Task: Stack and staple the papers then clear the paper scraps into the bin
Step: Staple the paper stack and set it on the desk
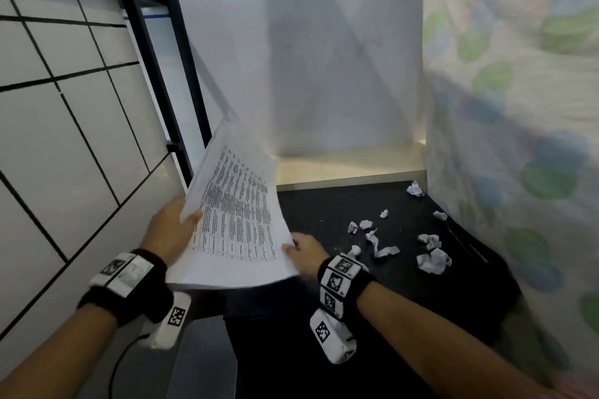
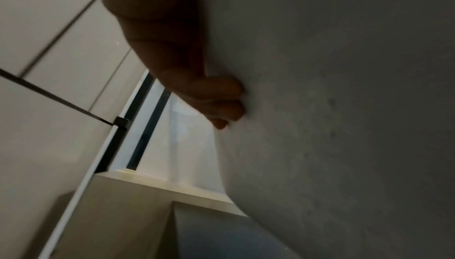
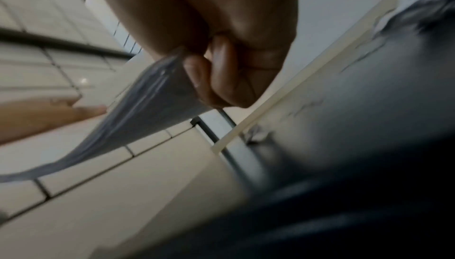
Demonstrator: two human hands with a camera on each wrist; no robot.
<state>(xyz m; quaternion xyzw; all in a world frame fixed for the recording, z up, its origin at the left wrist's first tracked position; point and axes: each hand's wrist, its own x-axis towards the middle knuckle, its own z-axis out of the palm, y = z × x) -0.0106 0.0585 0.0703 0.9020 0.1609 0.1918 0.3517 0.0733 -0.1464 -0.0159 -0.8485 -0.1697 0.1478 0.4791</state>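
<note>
A stack of printed papers (image 1: 233, 217) is held up off the black table (image 1: 340, 210), tilted and bowed, over the table's left edge. My left hand (image 1: 171, 227) grips its left edge, thumb on top and fingers (image 2: 221, 97) underneath. My right hand (image 1: 304, 251) pinches the stack's lower right corner (image 3: 157, 95) with curled fingers (image 3: 197, 76). Several crumpled paper scraps (image 1: 431, 256) lie scattered on the right half of the table. No stapler or bin shows in any view.
A white panel (image 1: 324, 58) stands behind the table. A patterned cloth with green and blue dots (image 1: 518, 107) hangs along the right side. A black metal frame (image 1: 181, 74) and white tiled floor (image 1: 64, 123) lie to the left.
</note>
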